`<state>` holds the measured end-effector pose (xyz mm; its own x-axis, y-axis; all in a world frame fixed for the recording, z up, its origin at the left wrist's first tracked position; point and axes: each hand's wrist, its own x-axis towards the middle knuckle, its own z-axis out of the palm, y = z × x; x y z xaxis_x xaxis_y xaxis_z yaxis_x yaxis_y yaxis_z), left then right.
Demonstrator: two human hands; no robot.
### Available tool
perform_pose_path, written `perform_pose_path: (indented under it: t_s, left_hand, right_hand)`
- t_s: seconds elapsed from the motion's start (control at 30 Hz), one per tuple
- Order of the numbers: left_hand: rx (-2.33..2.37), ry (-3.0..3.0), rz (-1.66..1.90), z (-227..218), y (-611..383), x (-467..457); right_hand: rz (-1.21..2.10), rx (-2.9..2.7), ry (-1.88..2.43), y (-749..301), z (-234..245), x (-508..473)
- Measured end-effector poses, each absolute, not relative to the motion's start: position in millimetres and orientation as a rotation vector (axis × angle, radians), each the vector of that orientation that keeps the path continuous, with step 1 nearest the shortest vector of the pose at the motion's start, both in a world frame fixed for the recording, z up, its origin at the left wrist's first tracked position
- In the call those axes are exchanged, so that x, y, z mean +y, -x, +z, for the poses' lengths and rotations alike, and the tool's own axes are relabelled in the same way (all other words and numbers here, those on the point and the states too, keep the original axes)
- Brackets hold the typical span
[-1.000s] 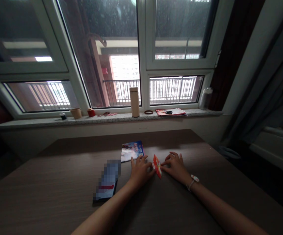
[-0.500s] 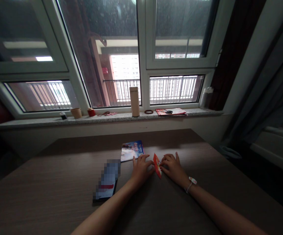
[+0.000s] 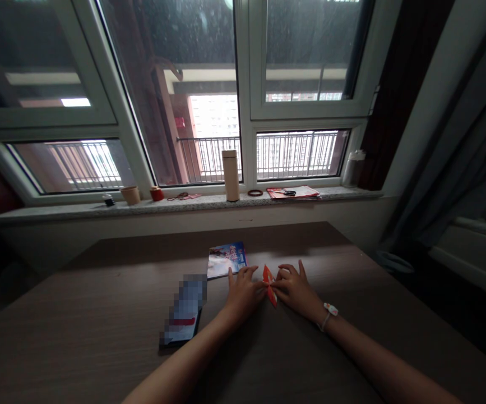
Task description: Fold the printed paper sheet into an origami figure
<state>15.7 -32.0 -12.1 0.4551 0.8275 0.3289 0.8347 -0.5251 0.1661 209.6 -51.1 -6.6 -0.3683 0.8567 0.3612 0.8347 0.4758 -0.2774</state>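
A small folded piece of red-orange paper lies on the dark wooden table, pinched between both hands. My left hand presses its fingertips on the paper's left side, fingers curled. My right hand, with a bracelet at the wrist, holds the paper's right side with bent fingers. A small colourful booklet lies just beyond my left hand.
A dark flat object, blurred out, lies left of my left arm. On the windowsill stand a tall beige flask, a cup, a small red pot, scissors on red papers and a jar.
Both hands have drawn slightly closer together on the red paper and the paper's fold looks tighter. Nothing else has moved.
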Motion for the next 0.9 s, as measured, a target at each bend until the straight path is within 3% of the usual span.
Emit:
perform_pose_path:
  t_s: [0.9]
  left_hand:
    - [-1.665, 2.622, -0.628, -16, -16, -32]
  right_hand:
    - [0.257, -2.136, 1.474, -211, -17, -46]
